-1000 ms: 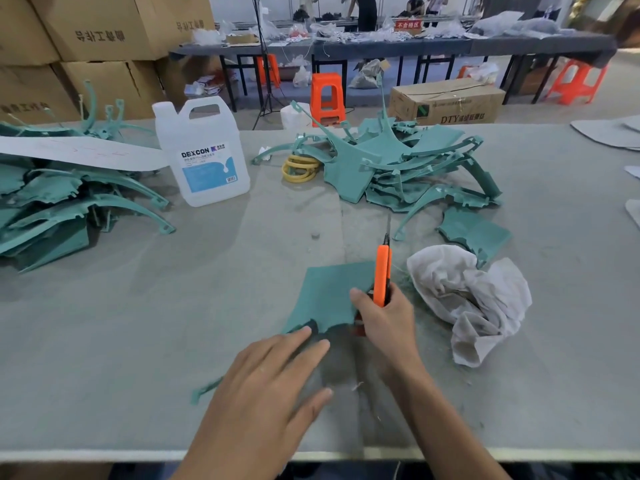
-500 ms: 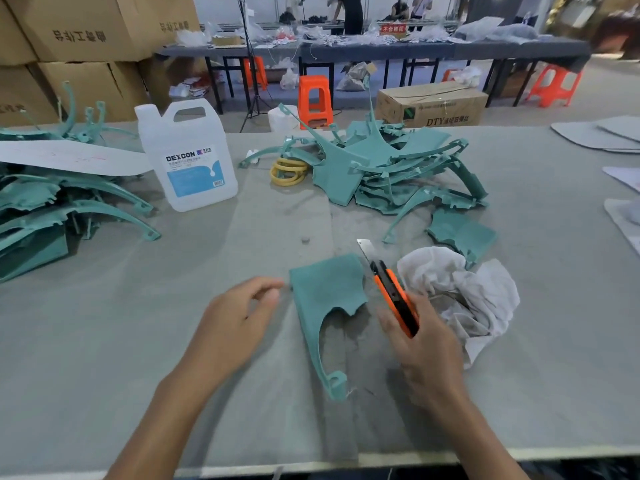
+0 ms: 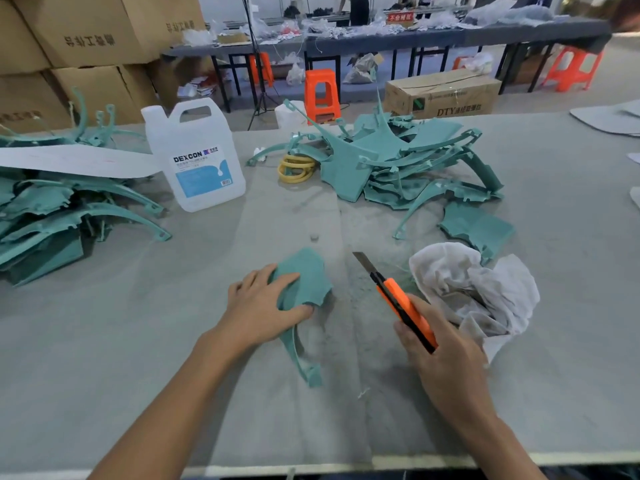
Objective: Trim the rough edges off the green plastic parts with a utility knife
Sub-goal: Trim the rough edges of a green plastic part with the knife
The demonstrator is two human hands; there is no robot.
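Observation:
A green plastic part [image 3: 308, 278] with a flat panel and a curved leg lies on the grey table [image 3: 173, 358] in front of me. My left hand [image 3: 259, 304] grips the panel's left edge, fingers on top and thumb at its lower rim. My right hand [image 3: 440, 351] holds an orange utility knife [image 3: 401, 303] to the right of the part. Its blade is extended, points up and left, and is clear of the plastic.
A crumpled white cloth [image 3: 474, 289] lies right of the knife. Heaps of green parts sit at the far centre [image 3: 391, 164] and at the left [image 3: 52, 216]. A DEXCON jug [image 3: 197, 157] and yellow rings [image 3: 298, 168] stand behind. Cardboard boxes [image 3: 86, 39] rise beyond the table.
My left hand reached right and took hold of the green part's panel. The right hand with the knife swung away from the part, blade tilted left.

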